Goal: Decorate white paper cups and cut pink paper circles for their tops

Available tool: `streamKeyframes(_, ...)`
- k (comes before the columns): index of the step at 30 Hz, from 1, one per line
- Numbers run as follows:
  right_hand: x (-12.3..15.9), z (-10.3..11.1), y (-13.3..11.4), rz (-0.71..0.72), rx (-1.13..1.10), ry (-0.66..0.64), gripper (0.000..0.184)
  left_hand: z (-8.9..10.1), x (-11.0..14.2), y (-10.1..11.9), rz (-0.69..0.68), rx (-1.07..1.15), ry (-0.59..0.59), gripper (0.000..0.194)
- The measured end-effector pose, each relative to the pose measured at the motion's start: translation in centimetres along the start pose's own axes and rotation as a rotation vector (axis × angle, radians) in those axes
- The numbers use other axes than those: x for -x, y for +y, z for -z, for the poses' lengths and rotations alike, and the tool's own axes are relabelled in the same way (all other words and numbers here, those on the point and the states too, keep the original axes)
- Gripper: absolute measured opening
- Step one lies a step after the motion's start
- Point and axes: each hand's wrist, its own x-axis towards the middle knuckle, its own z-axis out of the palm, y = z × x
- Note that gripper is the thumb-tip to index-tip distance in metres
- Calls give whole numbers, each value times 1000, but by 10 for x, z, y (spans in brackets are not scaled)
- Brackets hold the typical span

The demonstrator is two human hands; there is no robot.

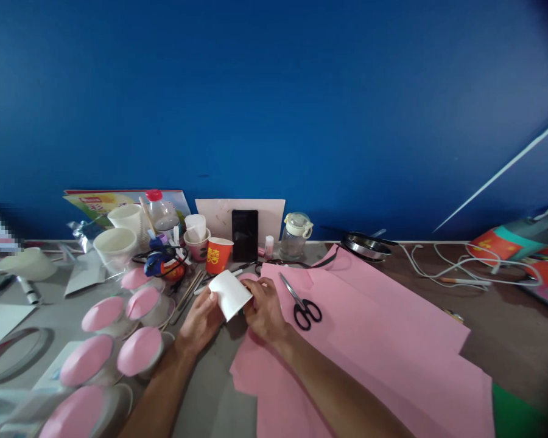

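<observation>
My left hand and my right hand together grip a white paper cup lying on its side just above the table. The left fingers wrap its near side; the right fingers curl round its open end, where a bit of pink paper shows. Black-handled scissors lie on the big pink paper sheets, just right of my right hand.
Several cups capped with pink paper stand at the left. Behind are an orange-red cup, a dark phone, a glass jar, bottles, white cups, pens and sticks. A metal pan and white cables lie right.
</observation>
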Motion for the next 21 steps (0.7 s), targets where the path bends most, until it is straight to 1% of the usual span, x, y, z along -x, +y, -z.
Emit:
streamKeyframes(2,0,0,1,-2,11,-8,48,0,0,1,8,-3,-15,53)
streamKeyframes(5,0,-1,2,-6,2,-10,54,-2,1,4,13,-3,-31,53)
streamKeyframes(7,0,-2,1,-18,-2,2,58,-2,2,5,17,-5,-41,53)
streamKeyframes(9,0,-2,1,-30,-5,16,58,-2,2,6,19,-8,-44,54)
streamKeyframes(14,-1,0,0,-44,-17,13,46,-1,1,4,16,-30,-44,57)
streamKeyframes(21,0,0,0,-51,-19,77,34,-8,2,3,46,-130,-151,58)
